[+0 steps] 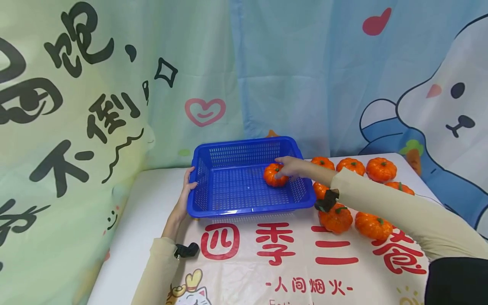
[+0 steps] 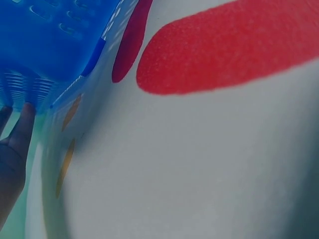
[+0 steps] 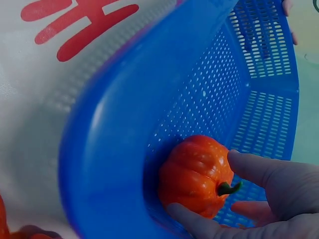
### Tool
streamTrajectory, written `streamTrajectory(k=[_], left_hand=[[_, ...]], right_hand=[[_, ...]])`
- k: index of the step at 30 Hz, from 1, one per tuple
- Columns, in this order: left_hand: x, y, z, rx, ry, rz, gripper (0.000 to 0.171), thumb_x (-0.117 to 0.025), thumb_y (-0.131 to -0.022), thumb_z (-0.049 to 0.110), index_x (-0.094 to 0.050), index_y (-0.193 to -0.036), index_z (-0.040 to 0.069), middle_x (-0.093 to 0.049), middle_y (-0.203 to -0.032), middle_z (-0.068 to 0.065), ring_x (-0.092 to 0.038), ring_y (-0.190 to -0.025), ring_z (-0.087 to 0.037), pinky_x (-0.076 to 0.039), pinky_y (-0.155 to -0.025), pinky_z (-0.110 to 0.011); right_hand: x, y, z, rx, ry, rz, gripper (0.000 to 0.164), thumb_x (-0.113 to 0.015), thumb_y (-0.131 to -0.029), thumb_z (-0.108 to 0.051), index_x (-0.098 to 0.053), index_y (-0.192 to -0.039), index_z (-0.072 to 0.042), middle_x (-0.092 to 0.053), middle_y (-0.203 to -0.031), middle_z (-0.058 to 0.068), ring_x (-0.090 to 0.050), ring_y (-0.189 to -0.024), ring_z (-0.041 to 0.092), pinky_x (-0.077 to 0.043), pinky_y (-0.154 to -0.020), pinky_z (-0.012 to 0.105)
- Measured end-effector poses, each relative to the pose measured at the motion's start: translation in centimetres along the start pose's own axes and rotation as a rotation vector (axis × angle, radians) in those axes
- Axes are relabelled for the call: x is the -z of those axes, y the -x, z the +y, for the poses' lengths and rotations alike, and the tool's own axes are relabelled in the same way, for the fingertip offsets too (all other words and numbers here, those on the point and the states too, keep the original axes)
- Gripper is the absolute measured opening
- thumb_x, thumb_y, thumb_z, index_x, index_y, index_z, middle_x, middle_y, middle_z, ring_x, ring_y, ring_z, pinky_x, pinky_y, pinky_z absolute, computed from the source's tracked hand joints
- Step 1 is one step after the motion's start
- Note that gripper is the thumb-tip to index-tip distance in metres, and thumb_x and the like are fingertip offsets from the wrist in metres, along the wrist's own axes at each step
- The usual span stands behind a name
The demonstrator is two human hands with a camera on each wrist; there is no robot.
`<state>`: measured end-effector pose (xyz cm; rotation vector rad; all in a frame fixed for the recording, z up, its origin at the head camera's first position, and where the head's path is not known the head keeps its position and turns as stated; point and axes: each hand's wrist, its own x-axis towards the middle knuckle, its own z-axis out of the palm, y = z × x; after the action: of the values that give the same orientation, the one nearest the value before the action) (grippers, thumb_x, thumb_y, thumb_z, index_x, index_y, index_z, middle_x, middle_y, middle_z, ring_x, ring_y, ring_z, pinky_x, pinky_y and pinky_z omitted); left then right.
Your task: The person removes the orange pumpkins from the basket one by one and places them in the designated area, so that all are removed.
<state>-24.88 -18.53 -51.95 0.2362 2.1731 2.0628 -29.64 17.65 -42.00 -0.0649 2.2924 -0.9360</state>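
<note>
A blue plastic basket (image 1: 238,186) with perforated walls sits on the table. My left hand (image 1: 185,190) grips its left rim, and in the left wrist view the fingers (image 2: 22,127) reach up to the basket's side. Inside the basket, toward its right end, is a small orange pumpkin (image 1: 275,175) with a green stem. My right hand (image 1: 291,167) reaches over the right rim and holds this pumpkin. The right wrist view shows the thumb and fingers spread around the pumpkin (image 3: 197,177), fingertips at its sides.
Several more orange pumpkins stand right of the basket, among them one in front (image 1: 335,218), one beside it (image 1: 373,226) and one at the back (image 1: 381,169). The right forearm passes over this group. A printed curtain (image 1: 282,106) hangs behind the table.
</note>
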Motion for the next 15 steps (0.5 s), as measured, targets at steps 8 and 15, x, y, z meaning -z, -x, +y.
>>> streamTrajectory(k=[8,15], left_hand=[[0.0,0.1,-0.1,0.001,0.013,0.002,0.06,-0.027,-0.095,0.028,-0.008,-0.152,0.031,0.001,-0.163,-0.004,-0.01,-0.147,-0.033,-0.011,-0.117,-0.057],[0.0,0.0,-0.1,-0.004,0.007,0.003,0.06,-0.027,-0.096,0.028,-0.008,-0.152,0.032,0.002,-0.164,-0.003,-0.007,-0.149,-0.032,-0.009,-0.118,-0.057]], right_hand=[[-0.5,-0.9,0.1,0.013,0.041,0.019,0.078,-0.063,-0.09,-0.007,-0.019,-0.154,-0.003,-0.023,-0.156,0.027,-0.033,-0.141,0.042,-0.04,-0.105,0.058],[-0.9,-1.2,0.3,0.051,0.196,0.081,0.078,-0.067,-0.086,-0.006,-0.025,-0.152,-0.002,-0.029,-0.154,0.027,-0.04,-0.136,0.039,-0.043,-0.106,0.048]])
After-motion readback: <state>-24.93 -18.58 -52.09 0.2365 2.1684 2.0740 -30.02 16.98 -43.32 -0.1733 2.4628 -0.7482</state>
